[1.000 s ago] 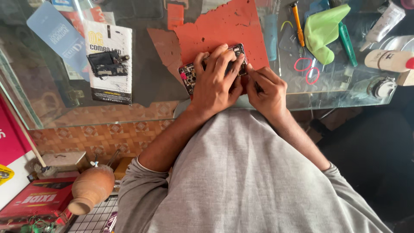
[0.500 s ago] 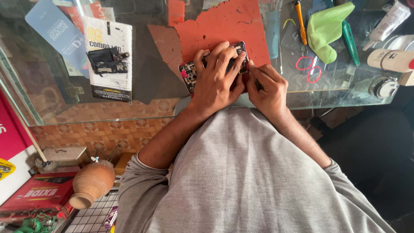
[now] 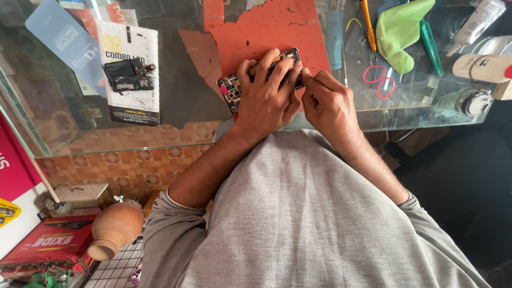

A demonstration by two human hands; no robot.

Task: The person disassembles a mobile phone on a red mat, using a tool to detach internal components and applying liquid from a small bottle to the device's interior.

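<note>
Glass counter (image 3: 160, 133): white rectangular package (image 3: 129, 72), left.

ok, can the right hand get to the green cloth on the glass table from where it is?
Probably yes: the right hand is at the opened phone, and the green cloth lies uncovered just beyond on the glass table, with only red rubber bands between.

grey knit long-sleeve top, sleeves (image 3: 176, 213) pushed up forearms; bare hands, no rings.

white parts package (image 3: 129, 74), red box (image 3: 45, 244)
</note>
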